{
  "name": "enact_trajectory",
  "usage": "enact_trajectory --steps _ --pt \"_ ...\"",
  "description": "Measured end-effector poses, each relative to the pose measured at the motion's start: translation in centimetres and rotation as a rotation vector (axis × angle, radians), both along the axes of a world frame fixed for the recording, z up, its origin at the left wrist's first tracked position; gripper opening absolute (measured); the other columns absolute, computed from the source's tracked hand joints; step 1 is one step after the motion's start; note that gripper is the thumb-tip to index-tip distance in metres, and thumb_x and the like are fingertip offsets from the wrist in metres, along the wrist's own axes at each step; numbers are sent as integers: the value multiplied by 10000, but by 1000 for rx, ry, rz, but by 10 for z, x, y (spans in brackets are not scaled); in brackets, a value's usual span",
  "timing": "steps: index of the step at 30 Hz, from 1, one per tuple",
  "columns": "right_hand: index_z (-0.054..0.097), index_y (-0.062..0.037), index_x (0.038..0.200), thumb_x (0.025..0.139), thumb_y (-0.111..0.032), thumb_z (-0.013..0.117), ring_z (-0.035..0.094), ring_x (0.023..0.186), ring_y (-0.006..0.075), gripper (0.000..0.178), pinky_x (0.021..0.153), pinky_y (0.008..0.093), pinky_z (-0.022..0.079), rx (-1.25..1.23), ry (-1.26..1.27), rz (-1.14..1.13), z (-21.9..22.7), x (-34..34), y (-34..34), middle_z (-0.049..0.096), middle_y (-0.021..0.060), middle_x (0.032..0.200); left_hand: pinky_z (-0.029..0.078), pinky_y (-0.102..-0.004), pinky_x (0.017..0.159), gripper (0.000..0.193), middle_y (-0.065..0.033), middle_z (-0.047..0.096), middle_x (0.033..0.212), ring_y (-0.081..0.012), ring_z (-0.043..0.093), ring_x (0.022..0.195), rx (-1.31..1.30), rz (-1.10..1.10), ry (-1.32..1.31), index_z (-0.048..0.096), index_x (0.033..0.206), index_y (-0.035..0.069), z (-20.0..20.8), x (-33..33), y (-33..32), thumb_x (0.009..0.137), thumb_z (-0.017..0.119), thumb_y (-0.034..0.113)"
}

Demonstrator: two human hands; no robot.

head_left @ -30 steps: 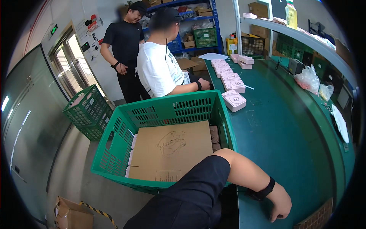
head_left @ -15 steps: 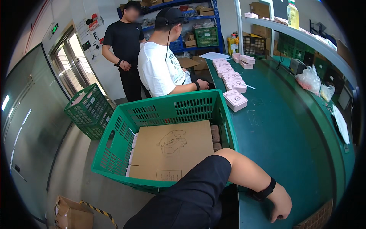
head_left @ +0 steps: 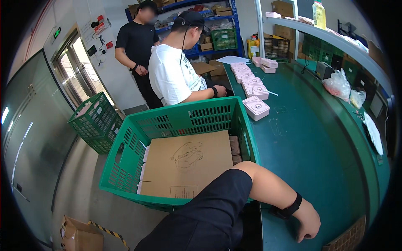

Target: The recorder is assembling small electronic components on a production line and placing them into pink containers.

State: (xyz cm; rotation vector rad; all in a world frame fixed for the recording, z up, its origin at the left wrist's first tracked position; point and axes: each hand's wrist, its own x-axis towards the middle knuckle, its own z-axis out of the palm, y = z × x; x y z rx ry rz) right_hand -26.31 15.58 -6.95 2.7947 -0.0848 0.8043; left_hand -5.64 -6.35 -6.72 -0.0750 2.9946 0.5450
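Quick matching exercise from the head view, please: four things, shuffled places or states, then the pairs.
Column 1
1. Flat brown cardboard sheet with a dark line drawing
2. Bare hand wearing a black wristband
3. Lined-up pale-pink rounded-square boxes
4. Clear bottle of yellow liquid

Column 2
A. Along the left edge of the green tabletop
B. On the raised grey shelf
C. Inside the green slotted plastic crate
D. Fingers curled downward

Pairs: 1-C, 2-D, 3-A, 4-B
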Motion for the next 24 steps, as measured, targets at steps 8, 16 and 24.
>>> enact_trajectory --steps 8,16,24 --pt "730 5 1137 1019 -148 641 723 963 381 212 876 418 559 12 23 -46 7 3 2 738 235 1046 548 -468 832 345 -89 766 989 -324 705 988 11 0 17 781 997 152 3 4 0 858 754 467" --pt "734 6 1104 1021 -146 637 724 965 374 199 872 418 559 948 -35 -606 43 33 42 735 236 1025 547 -462 814 340 -87 764 972 -325 704 971 32 28 18 773 971 144 2 10 2 844 765 460" --pt "716 -45 1126 1006 -124 648 700 832 389 159 776 430 558 1379 -73 -858 51 36 49 714 221 938 552 -493 777 317 -112 753 929 -341 711 920 62 18 35 759 929 124 8 6 8 819 773 421"
